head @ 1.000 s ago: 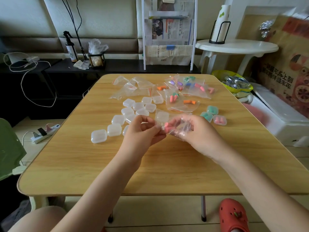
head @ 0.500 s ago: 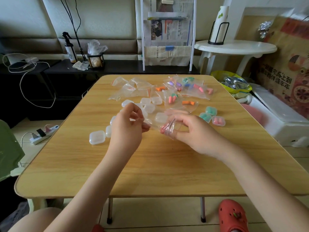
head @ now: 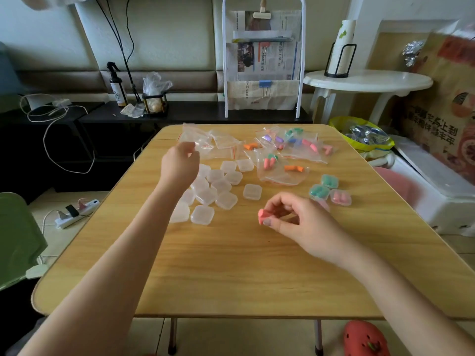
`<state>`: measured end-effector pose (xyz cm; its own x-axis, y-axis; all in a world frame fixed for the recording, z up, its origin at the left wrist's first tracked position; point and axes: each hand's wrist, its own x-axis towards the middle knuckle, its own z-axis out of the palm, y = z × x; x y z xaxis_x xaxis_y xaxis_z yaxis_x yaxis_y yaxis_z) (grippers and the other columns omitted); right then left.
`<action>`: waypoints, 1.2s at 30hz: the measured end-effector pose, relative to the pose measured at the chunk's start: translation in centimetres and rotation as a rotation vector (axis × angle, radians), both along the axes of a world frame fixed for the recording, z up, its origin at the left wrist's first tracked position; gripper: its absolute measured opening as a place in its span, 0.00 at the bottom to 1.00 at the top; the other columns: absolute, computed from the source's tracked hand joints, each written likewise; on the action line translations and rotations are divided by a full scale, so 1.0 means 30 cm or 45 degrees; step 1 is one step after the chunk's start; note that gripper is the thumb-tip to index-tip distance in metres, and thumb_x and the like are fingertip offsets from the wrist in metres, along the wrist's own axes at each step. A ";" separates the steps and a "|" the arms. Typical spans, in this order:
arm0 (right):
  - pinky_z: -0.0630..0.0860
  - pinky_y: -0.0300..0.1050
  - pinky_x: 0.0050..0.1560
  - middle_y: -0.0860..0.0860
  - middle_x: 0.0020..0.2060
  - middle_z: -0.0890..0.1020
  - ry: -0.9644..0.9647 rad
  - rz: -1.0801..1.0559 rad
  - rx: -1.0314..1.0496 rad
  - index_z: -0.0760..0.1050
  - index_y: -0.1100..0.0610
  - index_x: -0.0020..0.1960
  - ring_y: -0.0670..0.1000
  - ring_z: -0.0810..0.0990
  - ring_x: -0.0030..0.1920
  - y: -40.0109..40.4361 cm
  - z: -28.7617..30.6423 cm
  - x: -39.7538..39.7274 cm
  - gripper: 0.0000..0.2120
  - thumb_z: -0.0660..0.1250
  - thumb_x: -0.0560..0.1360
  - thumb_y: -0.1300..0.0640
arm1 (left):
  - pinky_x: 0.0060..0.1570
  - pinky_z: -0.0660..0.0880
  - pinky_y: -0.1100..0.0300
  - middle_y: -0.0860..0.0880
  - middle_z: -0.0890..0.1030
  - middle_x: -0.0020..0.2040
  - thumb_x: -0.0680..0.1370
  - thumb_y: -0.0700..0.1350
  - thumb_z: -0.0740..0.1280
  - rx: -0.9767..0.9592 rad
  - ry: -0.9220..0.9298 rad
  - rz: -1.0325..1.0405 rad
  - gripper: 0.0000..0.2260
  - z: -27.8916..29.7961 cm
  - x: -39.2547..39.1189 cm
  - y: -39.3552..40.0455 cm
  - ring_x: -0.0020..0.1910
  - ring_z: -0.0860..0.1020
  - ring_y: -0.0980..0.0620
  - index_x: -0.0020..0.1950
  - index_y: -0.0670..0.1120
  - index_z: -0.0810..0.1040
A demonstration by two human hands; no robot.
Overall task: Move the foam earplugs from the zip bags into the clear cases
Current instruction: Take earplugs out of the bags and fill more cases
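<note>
My right hand [head: 290,219] pinches a pair of pink foam earplugs [head: 264,215] just above the wooden table [head: 231,273]. My left hand [head: 180,163] reaches to the far left, its curled fingertips at the near edge of an empty zip bag [head: 194,136] that it seems to pinch. Several empty clear cases [head: 213,191] lie closed in a cluster between my hands, one [head: 252,191] apart from the rest. Three filled cases [head: 330,191] hold teal and pink plugs at the right. Zip bags with coloured earplugs [head: 282,168] lie beyond.
More empty zip bags [head: 223,141] are piled at the table's far left. A white newspaper rack [head: 262,73] stands behind the table, a white round side table [head: 367,80] at the back right, and a white box [head: 437,191] beside the right edge.
My hands pulled apart. The right hand drew the pink earplugs out of the bag and now holds them alone. The left hand moved away to the far left with the emptied bag.
</note>
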<state>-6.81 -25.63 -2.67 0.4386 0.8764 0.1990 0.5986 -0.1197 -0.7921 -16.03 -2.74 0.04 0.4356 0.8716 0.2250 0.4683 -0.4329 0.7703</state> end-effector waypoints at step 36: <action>0.61 0.38 0.29 0.50 0.23 0.71 0.394 -0.272 0.213 0.68 0.53 0.22 0.47 0.65 0.27 0.068 -0.041 -0.021 0.21 0.52 0.64 0.74 | 0.74 0.45 0.57 0.52 0.64 0.75 0.81 0.45 0.56 0.819 0.566 -0.824 0.23 -0.138 0.037 -0.212 0.75 0.55 0.53 0.76 0.51 0.58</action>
<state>-7.45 -23.58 -3.91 0.6685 0.7262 0.1608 0.3044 -0.0698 -0.9500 -14.91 -9.11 -4.10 0.9396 0.2091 0.2709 0.1843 -0.9762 0.1144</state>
